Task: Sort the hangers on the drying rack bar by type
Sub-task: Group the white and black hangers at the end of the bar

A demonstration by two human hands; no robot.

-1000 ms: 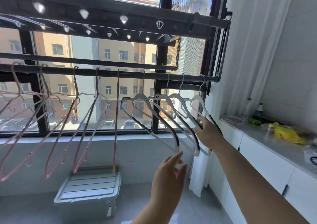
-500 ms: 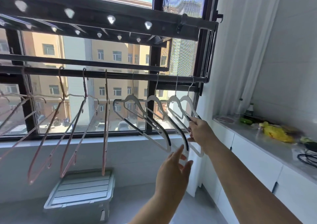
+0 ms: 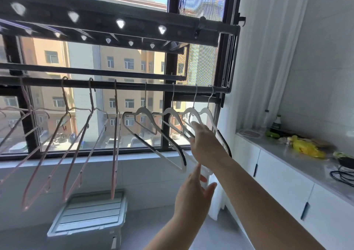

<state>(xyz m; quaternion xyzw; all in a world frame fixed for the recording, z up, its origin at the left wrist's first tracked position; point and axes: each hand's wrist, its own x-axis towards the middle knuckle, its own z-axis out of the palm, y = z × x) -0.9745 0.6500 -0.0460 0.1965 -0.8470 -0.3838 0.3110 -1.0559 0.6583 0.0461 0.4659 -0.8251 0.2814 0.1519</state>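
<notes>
A dark drying rack bar [image 3: 134, 86] runs across the window. Several thin pink hangers [image 3: 76, 144] hang on its left part, swung at different angles. To their right hang several white hangers [image 3: 153, 148] with black grip strips. My right hand [image 3: 205, 144] reaches up among the rightmost white hangers, fingers stretched out and touching their arms. My left hand [image 3: 193, 194] is raised below it, fingers straight, with a fingertip at the lower corner of a white hanger.
A grey lidded storage bin [image 3: 90, 215] stands on the floor under the pink hangers. At right a white cabinet counter [image 3: 287, 159] carries a yellow bag [image 3: 306, 148], bottles [image 3: 276, 122] and black cables [image 3: 342, 173]. A white curtain [image 3: 268, 58] hangs beside the rack's end.
My right hand moved up and left along the white hangers and its fingers straightened. My left hand rose to the hanger's lower corner. The pink hangers swing.
</notes>
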